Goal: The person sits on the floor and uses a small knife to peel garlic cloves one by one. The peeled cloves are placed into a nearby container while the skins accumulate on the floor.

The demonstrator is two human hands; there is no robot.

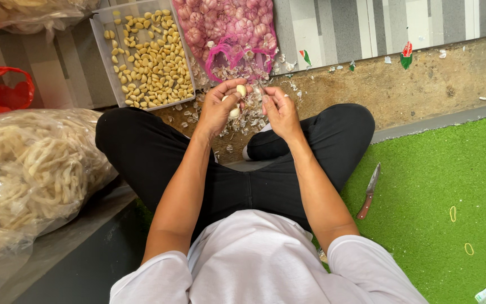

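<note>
Up front, both forearms reach out over crossed legs in black trousers (158, 152), the hands meeting above the bare concrete floor strip (423, 84). The left hand (219, 108) curls its fingers around pale peeled garlic cloves (237, 101) — one clove pokes up between thumb and forefinger. The right hand (280, 110) is closed in a pinch on a small blade (261, 90), hard to make out, its tip just beside that clove. Papery garlic skins (243, 121) litter the floor beneath. Just beyond sit a clear plastic tray of peeled yellow cloves (148, 56) and a pink mesh sack of garlic bulbs (226, 28), touching. Open green turf (440, 191) lies to the right — a wooden-handled knife (369, 191) rests near its edge.
</note>
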